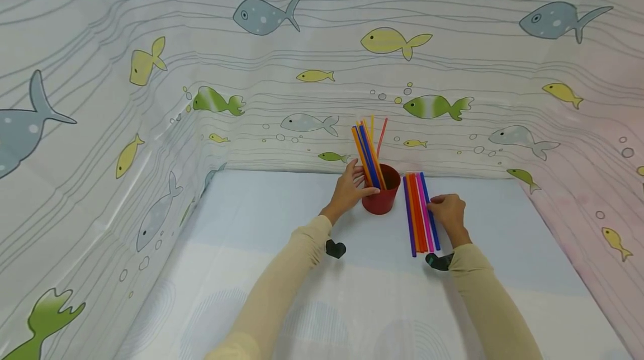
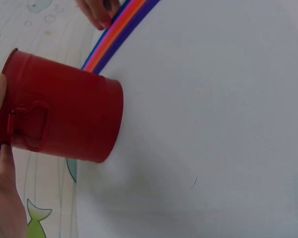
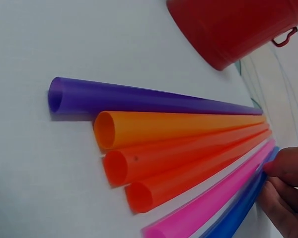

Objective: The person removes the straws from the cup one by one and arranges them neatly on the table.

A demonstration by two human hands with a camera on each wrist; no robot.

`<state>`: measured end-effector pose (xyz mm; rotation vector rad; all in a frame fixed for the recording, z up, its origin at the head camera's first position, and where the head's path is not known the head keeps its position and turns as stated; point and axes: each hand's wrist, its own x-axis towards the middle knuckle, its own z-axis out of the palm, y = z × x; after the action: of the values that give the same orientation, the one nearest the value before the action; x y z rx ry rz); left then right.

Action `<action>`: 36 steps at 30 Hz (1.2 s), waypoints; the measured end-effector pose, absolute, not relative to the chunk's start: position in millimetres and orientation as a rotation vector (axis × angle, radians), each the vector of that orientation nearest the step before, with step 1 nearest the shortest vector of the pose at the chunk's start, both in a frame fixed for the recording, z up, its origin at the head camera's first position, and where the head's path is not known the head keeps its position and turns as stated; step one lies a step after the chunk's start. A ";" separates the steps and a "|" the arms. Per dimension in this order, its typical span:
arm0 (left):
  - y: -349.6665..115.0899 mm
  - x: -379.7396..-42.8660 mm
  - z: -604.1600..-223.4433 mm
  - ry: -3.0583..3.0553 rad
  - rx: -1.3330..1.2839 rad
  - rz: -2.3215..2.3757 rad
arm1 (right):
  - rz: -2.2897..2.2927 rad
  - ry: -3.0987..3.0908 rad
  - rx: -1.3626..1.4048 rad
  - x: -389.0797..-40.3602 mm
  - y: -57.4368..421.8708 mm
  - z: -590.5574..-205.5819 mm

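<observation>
The red cup is standing upright on the white table, and a bundle of straws, orange, blue and yellow, is leaning out over its left side, while one thin red straw is leaning out to the right. The left hand is gripping the cup at the left of its rim, thumb and fingers spreading to either side of the cup's handle. To the right of the cup, more straws are lying in a row: nearest it the purple straw, then the orange straw, two red-orange straws, the pink straw and, farthest from it, the blue straw. The right hand is pinching that blue one between thumb and fingers. Behind the cup, a fish-patterned sheet is hanging.
</observation>
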<state>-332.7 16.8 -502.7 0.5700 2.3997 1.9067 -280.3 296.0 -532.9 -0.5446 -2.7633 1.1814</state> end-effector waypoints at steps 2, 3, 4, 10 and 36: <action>17.1 -332.8 -502.7 2.403 0.574 1.906 | 1.182 -2.764 -0.554 -280.2 296.0 -532.6; 17.3 -333.0 -502.7 2.404 0.576 1.907 | 1.183 -2.765 -0.559 -280.1 295.9 -532.6; 17.2 -332.8 -502.7 2.407 0.577 1.906 | 1.182 -2.766 -0.562 -279.9 296.0 -532.9; 15.9 -331.8 -503.7 2.409 0.569 1.915 | 1.178 -2.757 -0.550 -277.7 297.2 -532.8; 17.0 -331.6 -503.8 2.399 0.549 1.917 | 1.215 -2.448 -0.039 -311.2 203.2 -443.2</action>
<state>-331.6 17.0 -503.8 0.5490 2.3991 1.9166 -311.2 203.2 -443.2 -0.0390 -2.4482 1.2154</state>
